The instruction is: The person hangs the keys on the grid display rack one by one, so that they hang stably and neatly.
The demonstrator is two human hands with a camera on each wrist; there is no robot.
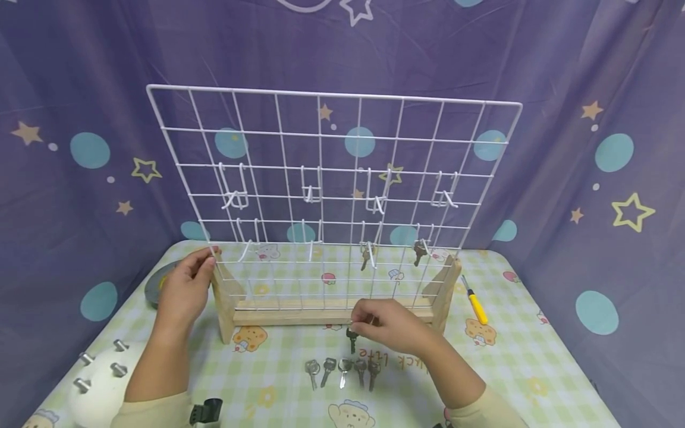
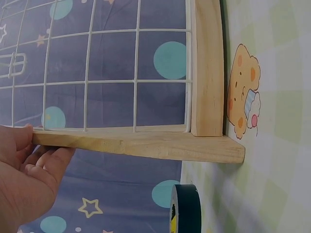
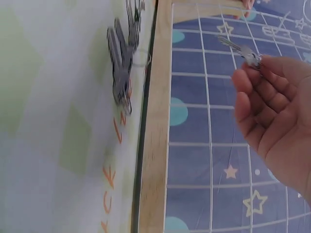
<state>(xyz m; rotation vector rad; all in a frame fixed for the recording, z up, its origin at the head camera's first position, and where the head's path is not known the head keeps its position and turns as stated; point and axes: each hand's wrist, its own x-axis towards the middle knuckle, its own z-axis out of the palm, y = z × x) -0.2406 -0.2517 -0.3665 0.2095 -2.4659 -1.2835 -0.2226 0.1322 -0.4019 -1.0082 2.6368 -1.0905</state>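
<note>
My right hand (image 1: 393,326) pinches a key (image 1: 351,340) between thumb and forefinger, low in front of a white wire grid rack (image 1: 339,139). In the right wrist view the key (image 3: 243,52) sticks out past the fingertips. My left hand (image 1: 184,291) grips the upper end of the rack's left wooden side piece (image 2: 112,143), with the thumb on one face and fingers on the other. Several loose keys (image 1: 345,371) lie in a row on the table before the rack. Two more keys hang on lower hooks at the right, one being a dark key (image 1: 420,252).
White hooks (image 1: 377,203) sit on the grid in two rows. A yellow-handled screwdriver (image 1: 477,306) lies right of the rack. Behind my left hand is a round dark tape roll (image 1: 155,284). A white rounded object with metal pegs (image 1: 101,380) stands at the front left.
</note>
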